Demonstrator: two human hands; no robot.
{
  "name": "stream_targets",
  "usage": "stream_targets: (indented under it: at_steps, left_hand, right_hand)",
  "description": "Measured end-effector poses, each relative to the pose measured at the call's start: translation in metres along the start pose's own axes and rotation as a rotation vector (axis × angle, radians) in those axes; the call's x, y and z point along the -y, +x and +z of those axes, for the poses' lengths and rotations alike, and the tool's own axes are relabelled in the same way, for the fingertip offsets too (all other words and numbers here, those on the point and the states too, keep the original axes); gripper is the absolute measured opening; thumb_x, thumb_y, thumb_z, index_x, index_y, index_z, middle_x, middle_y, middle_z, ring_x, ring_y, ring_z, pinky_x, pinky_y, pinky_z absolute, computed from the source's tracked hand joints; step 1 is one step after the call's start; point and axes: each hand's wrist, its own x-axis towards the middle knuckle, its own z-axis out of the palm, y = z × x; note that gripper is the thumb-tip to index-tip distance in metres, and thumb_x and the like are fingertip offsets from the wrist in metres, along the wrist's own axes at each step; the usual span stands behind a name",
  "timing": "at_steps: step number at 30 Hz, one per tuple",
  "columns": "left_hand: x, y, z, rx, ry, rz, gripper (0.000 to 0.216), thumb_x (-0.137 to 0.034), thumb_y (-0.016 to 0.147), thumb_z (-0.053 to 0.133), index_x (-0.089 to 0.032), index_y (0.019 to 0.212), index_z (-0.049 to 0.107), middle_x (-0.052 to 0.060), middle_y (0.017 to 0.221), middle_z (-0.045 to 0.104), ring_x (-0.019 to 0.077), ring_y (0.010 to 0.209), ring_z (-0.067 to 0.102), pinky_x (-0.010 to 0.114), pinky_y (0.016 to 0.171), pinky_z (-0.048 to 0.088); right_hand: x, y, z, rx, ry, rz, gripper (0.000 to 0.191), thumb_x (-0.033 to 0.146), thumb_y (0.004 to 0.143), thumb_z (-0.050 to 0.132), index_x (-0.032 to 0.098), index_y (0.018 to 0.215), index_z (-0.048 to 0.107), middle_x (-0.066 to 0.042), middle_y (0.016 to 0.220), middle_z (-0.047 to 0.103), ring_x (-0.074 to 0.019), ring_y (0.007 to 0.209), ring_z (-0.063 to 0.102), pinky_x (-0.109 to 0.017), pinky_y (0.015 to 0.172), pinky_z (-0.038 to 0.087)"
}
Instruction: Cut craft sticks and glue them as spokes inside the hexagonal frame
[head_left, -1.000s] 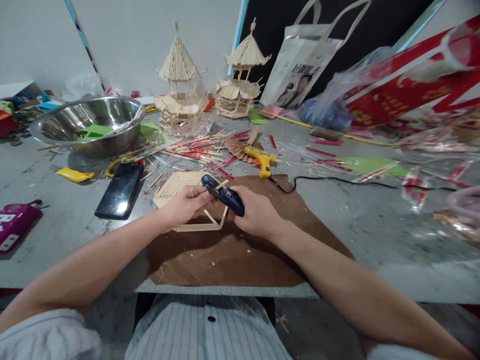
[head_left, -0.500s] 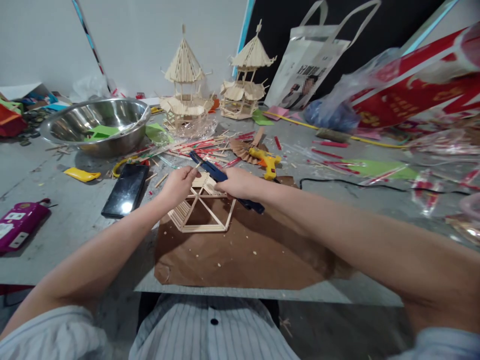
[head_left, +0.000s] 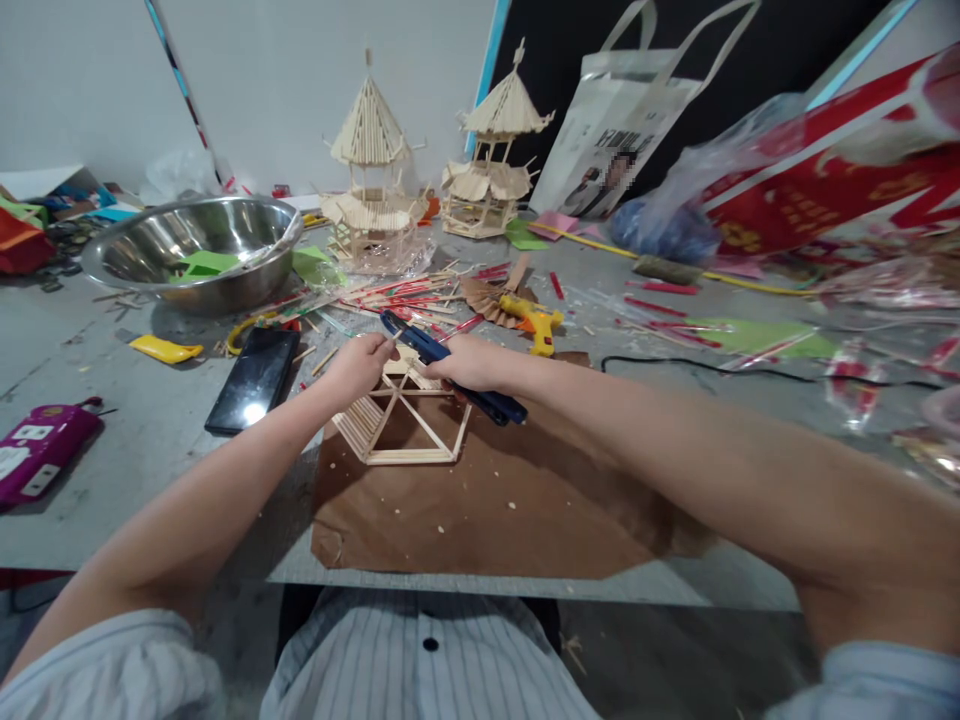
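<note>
A hexagonal frame of thin wooden sticks (head_left: pixel 397 420) lies on a brown paper sheet (head_left: pixel 487 500) in front of me. My right hand (head_left: pixel 469 365) is closed round a dark blue tool with long handles (head_left: pixel 450 368), whose tip points up and left. My left hand (head_left: pixel 360 365) pinches a short wooden stick (head_left: pixel 397 337) right at that tip, just above the frame's far edge.
A black phone (head_left: pixel 255 380) lies left of the frame, with a steel bowl (head_left: pixel 195 250) behind it. A yellow glue gun (head_left: pixel 532 322) and its black cord (head_left: pixel 750 368) lie behind my right hand. Loose sticks, two stick pagodas (head_left: pixel 371 170), bags and plastic wrap crowd the far table.
Both hands moved away from me to the frame's far edge, and the tool turned so its tip points up and left. In the last half second they barely shifted.
</note>
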Motion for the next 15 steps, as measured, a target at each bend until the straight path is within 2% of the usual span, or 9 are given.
stream_targets:
  at_steps: [5, 9, 13, 15]
  left_hand:
    - [0.002, 0.002, 0.001, 0.044, -0.091, -0.015, 0.029, -0.034, 0.080, 0.034, -0.014, 0.072, 0.053, -0.006, 0.042, 0.034, 0.0071, 0.040, 0.031, 0.020, 0.044, 0.023]
    - [0.004, 0.003, 0.000, 0.075, -0.191, -0.067, 0.025, -0.032, 0.081, 0.035, -0.015, 0.073, 0.051, -0.007, 0.040, 0.031, 0.0058, 0.036, 0.027, 0.019, 0.041, 0.021]
    - [0.003, 0.003, -0.002, 0.067, -0.274, -0.101, 0.023, -0.032, 0.082, 0.036, -0.016, 0.074, 0.049, -0.008, 0.040, 0.029, 0.0045, 0.034, 0.023, 0.019, 0.038, 0.019]
    - [0.002, 0.002, -0.002, 0.059, -0.336, -0.118, 0.019, -0.030, 0.082, 0.037, -0.016, 0.074, 0.048, -0.008, 0.041, 0.029, 0.0038, 0.033, 0.023, 0.018, 0.038, 0.018]
  right_hand:
    - [-0.001, 0.000, -0.001, 0.003, -0.031, -0.006, 0.015, 0.029, 0.066, 0.054, 0.016, 0.060, 0.049, 0.000, 0.047, 0.051, -0.0096, 0.037, 0.046, -0.021, 0.038, 0.035]
    - [-0.004, 0.001, -0.002, -0.071, -0.106, 0.020, 0.018, 0.030, 0.066, 0.053, 0.016, 0.056, 0.047, 0.002, 0.040, 0.046, -0.0099, 0.036, 0.044, -0.022, 0.039, 0.034]
    - [-0.010, 0.002, -0.010, -0.022, 0.020, 0.011, 0.019, 0.034, 0.070, 0.051, 0.016, 0.063, 0.047, 0.000, 0.052, 0.053, -0.0089, 0.039, 0.046, -0.022, 0.042, 0.037]
    - [-0.015, 0.002, -0.017, -0.060, -0.058, -0.018, 0.026, 0.043, 0.072, 0.050, 0.017, 0.070, 0.050, -0.002, 0.059, 0.057, -0.0108, 0.045, 0.051, -0.024, 0.046, 0.039]
